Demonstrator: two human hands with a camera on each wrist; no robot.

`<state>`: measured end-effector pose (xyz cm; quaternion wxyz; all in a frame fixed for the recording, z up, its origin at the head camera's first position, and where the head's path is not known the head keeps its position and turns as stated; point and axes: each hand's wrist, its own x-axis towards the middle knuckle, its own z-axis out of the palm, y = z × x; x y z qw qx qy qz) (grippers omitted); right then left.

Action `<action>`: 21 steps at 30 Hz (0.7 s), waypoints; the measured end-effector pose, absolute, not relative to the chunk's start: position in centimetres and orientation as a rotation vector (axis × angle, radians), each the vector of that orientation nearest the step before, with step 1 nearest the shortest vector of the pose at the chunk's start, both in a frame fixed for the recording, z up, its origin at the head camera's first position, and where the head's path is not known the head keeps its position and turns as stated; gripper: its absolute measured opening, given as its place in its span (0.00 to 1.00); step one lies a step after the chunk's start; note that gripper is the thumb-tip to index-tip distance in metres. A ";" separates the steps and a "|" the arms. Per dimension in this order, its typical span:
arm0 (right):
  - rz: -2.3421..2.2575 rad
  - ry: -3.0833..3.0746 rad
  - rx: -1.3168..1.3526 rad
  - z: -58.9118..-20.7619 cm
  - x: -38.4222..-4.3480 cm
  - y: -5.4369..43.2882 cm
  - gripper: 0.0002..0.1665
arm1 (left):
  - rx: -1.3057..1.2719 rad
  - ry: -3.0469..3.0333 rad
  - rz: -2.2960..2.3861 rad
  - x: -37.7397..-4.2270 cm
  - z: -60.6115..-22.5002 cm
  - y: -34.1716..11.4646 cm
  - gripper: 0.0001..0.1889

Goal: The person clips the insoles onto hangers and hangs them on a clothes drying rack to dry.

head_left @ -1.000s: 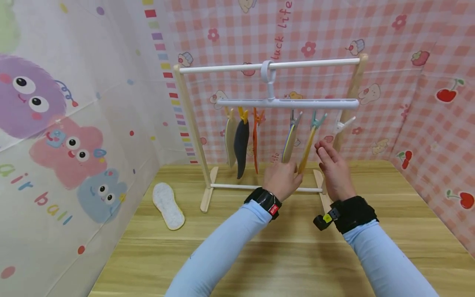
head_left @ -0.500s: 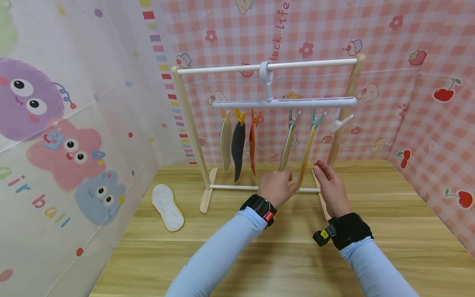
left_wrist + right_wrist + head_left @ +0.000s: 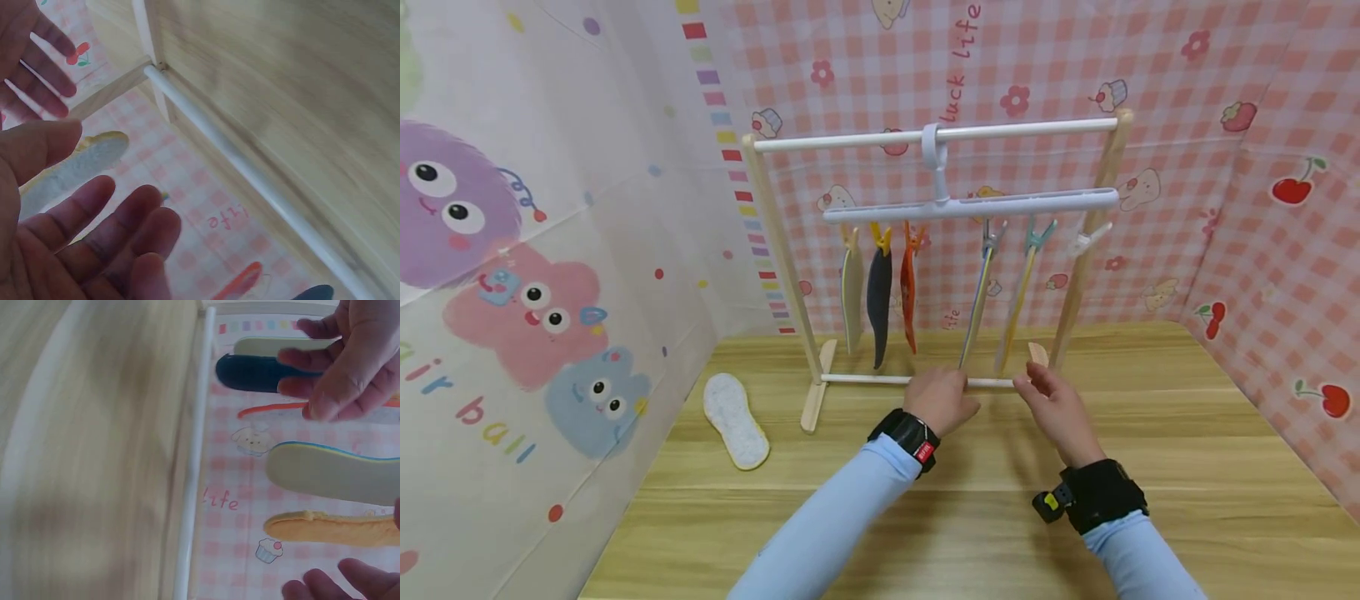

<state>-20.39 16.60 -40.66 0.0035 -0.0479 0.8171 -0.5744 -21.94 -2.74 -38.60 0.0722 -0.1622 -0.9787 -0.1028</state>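
Note:
My left hand (image 3: 940,398) is over the lower white bar of the drying rack, with relaxed fingers and nothing held. To its right, my right hand (image 3: 1060,412) is also empty, its fingers loosely bent. Above and between them hangs a yellow-edged insole (image 3: 1017,312) from a teal clip (image 3: 1038,236). Beside it, a grey clip (image 3: 992,242) carries a beige insole (image 3: 977,304). Farther left hang an orange-edged insole (image 3: 908,296), a dark insole (image 3: 879,296) and another beige insole (image 3: 852,300). In the left wrist view, the fingers (image 3: 94,194) are spread apart from the yellow-edged insole (image 3: 109,150).
The clips hang under a white hanger (image 3: 1037,202) hooked on the rack's top bar (image 3: 1030,129). A white clip (image 3: 1086,242) at the right end holds nothing. A pale fuzzy insole (image 3: 736,421) lies on the wooden table (image 3: 970,525) at left. Patterned cloth (image 3: 1015,50) stands behind.
Both hands have moved down and away from the yellow-edged insole; the left hand has let go of its lower end. The insole now hangs free from its clip.

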 end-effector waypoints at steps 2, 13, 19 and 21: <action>-1.702 2.618 -0.160 -41.0 -20.2 16.6 0.38 | -0.468 -2.975 -0.299 -21.8 -38.9 -3.1 0.12; -1.247 2.856 -0.275 -41.9 -19.4 16.4 0.35 | -0.419 -3.091 -0.276 -21.1 -40.5 -5.6 0.15; -1.113 2.882 -0.360 -42.0 -19.2 16.3 0.33 | -0.359 -3.130 -0.312 -20.8 -40.9 -7.2 0.16; -1.041 2.900 -0.388 -42.0 -19.1 16.3 0.32 | -0.336 -3.146 -0.326 -20.8 -41.1 -7.8 0.16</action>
